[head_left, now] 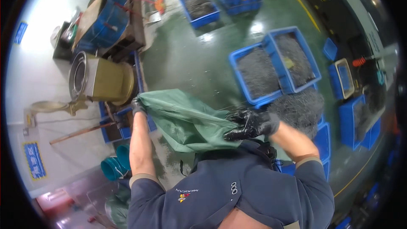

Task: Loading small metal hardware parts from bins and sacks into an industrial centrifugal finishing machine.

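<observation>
Fabric (186, 118) stretches between the left hand (138, 106), fingers pinching its edge, and the right hand (253, 124), fingers spread.

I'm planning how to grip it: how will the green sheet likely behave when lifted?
Probably floppy: the green sheet shows loose folds, with the left hand gripping one corner. Likely light for its size, as it looks thin. Possibly slippery, since the black-gloved right hand shines as if wet.

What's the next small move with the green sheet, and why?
Probably draw the hands slightly apart to smooth the green sheet: it is creased and folded between the left hand, which grips one end, and the gloved right hand, which is at the other.
</observation>
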### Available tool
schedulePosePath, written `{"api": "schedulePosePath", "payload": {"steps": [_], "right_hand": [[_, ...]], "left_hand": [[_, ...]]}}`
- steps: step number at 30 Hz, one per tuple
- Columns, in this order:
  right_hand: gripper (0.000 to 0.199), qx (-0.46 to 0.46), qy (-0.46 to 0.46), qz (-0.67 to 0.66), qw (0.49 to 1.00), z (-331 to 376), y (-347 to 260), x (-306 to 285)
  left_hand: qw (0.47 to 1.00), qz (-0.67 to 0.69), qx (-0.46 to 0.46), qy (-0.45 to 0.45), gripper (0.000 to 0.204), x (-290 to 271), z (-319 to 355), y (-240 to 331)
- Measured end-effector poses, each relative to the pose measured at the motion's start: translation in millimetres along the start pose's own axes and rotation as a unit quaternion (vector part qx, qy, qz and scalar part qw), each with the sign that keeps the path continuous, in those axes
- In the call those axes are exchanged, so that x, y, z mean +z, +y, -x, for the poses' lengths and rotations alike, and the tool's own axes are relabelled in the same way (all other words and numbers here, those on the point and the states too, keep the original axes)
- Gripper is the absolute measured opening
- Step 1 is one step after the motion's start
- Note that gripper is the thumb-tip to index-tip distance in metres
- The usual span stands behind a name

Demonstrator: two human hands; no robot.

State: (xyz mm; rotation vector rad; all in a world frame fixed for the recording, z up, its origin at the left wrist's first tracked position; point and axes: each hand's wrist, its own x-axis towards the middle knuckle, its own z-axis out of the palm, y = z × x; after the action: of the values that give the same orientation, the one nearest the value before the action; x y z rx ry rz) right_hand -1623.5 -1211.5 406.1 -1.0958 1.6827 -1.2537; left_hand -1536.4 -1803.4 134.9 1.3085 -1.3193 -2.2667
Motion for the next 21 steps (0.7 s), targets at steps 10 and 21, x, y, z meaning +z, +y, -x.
{"api": "schedulePosePath", "payload": {"steps": [10,21], "right_hand": [[0.022,0.019,0.342,0.598,0.724,-338,98,-127],[0.025,0.318,-0.039,0.414,0.852,-243,265,11]], "left_hand": [[0.912,-0.187,0.365,-0.017,0.031,0,-93,314],[0.965,-0.210,0.001,-0.160,0.041,-114,-111,84]]}}
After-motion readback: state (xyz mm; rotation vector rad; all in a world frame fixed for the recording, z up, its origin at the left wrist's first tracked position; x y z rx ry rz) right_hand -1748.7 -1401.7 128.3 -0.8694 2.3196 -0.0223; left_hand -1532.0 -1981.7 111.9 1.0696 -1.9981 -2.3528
